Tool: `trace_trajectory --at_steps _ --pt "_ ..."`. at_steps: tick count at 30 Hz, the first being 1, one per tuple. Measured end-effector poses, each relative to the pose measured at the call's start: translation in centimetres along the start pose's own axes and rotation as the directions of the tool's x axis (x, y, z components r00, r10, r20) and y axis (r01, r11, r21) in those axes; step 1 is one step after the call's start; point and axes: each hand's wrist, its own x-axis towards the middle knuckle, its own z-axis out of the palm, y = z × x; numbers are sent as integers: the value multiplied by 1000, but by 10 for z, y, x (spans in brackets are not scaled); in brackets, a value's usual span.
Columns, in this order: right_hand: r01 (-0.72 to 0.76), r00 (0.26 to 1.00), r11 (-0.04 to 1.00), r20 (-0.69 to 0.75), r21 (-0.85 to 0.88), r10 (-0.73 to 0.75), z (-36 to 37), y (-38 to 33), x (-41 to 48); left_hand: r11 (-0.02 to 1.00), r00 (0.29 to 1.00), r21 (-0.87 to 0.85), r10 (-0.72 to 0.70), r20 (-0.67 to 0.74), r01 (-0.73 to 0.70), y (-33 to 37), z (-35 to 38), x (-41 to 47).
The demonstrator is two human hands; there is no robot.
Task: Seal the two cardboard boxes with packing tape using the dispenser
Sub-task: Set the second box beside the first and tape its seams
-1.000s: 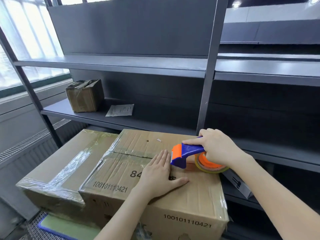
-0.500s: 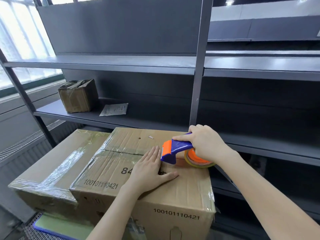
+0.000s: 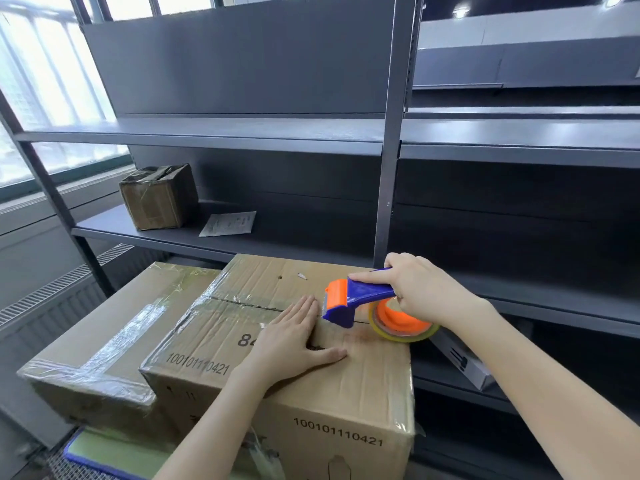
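Note:
Two cardboard boxes stand side by side in front of me. The nearer, taller box (image 3: 353,382) bears the number 100101110421 and shows a flap seam across its top. My left hand (image 3: 294,337) presses flat on that top, fingers straight, beside the seam. My right hand (image 3: 419,289) grips the blue and orange tape dispenser (image 3: 349,301), whose orange blade end sits just right of my left fingertips, low over the box top. The tape roll (image 3: 403,323) hangs over the box's right edge. The lower left box (image 3: 104,341) carries shiny clear tape strips on its top.
Grey metal shelving (image 3: 242,136) rises right behind the boxes, with an upright post (image 3: 389,188) near my right hand. A small taped box (image 3: 157,195) and a paper sheet (image 3: 228,224) lie on the shelf. A window and radiator grille are at left.
The view has shifted a little. The dispenser and my right hand have edged slightly left along the box top toward my left hand, which stays pressed flat on the box.

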Motion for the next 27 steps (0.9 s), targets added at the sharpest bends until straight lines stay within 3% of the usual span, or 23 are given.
trace_trajectory --at_steps 6,12,15,17,22,27 --pt "-215 974 976 75 23 213 -19 68 -49 1000 999 7 -13 30 13 3 -3 8" --pt "-225 974 974 23 15 225 10 64 -62 996 995 68 58 81 -64 28 -5 13" --pt "-234 972 972 29 36 233 13 65 -65 990 979 -36 138 153 -134 60 -4 21" --pt "-239 971 970 33 48 238 12 64 -64 990 980 -69 135 148 -126 77 0 24" --pt "-234 972 970 29 66 232 15 64 -65 991 992 95 91 86 -99 96 13 22" --pt "-250 967 953 90 170 238 27 72 -76 990 996 115 69 58 -76 97 16 19"
